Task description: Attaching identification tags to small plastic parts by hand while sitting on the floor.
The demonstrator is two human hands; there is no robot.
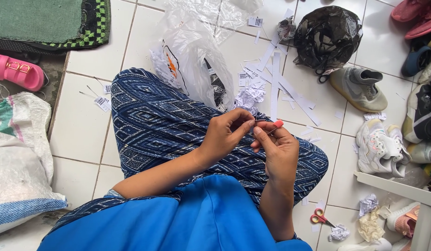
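Observation:
My left hand (227,132) and my right hand (279,148) meet above my lap, over a blue patterned cloth (155,121) that covers my crossed legs. The right hand pinches a thin pin-like tool with a small red tip (277,123) between thumb and forefinger. The left hand's fingertips close on the other end of that thin piece or on something tiny beside it; it is too small to name. A blue shirt (201,218) fills the bottom of the view.
White paper strips and small tags (276,79) litter the tiled floor ahead, beside a clear plastic bag (192,51) and a black bag (327,35). Shoes (359,88) lie at the right, red-handled scissors (320,217) near my right elbow, woven sacks (17,153) at left.

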